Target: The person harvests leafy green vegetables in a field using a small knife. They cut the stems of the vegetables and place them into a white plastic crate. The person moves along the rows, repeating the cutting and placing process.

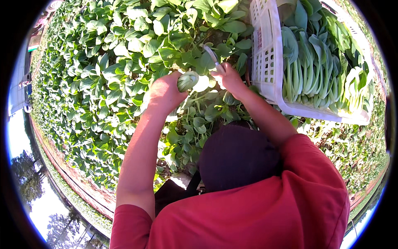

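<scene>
My left hand (166, 92) is closed around a leafy green plant (188, 81), probably a bok choy or similar green. The plant's pale stem base points up and to the right out of the fist. Most of its leaves are hidden by the hand. My right hand (229, 80) grips the light handle of a small sickle (211, 54), whose curved blade extends up and left over the leaves. A short gap separates the plant's base from the right hand. Around both hands grow low leafy greens (124, 62).
To the right, a white slatted plastic crate (279, 59) holds rows of harvested leafy greens (311, 68), close beside my right forearm. My dark cap (239, 155) and red shirt (248, 214) fill the lower middle. A dirt strip (74, 183) borders the bed at lower left.
</scene>
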`<state>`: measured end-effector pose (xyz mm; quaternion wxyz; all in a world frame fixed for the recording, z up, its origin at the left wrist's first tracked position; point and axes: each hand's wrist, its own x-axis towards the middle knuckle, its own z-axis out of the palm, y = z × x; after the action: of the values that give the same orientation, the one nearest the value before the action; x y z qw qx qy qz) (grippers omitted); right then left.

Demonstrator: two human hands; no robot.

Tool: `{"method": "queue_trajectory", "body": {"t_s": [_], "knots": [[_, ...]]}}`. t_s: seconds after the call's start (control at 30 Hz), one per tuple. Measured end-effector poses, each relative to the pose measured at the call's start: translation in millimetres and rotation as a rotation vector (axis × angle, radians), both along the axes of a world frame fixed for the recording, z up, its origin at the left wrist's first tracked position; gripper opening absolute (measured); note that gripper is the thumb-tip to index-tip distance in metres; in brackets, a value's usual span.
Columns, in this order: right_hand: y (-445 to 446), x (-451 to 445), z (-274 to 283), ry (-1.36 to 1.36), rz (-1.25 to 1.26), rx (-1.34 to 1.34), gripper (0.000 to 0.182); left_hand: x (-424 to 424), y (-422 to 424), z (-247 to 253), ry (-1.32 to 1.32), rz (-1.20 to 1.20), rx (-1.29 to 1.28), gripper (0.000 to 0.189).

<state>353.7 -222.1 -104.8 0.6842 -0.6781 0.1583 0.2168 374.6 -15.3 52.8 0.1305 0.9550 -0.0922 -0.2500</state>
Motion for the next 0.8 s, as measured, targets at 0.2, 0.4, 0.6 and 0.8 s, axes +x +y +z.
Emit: {"method": "queue_trajectory", "body": {"t_s": [0.2,0.4,0.6,0.8], "knots": [[18,39,-72,-0.215,-0.046,-0.219,0.019,90,-57,-17,-0.234,-0.455,0.364,0.032],[43,60,-60,-0.131,-0.171,0.016,0.020,124,-42,-52,-0.066,-0.298,0.641,0.027],[43,65,-53,-0.223,0.070,-0.442,0.024,103,1,-67,-0.192,-0.402,0.435,0.029],[45,75,-59,-0.005,0.021,-0.241,0.033,103,7,-63,-0.149,-0.298,0.319,0.042]]}}
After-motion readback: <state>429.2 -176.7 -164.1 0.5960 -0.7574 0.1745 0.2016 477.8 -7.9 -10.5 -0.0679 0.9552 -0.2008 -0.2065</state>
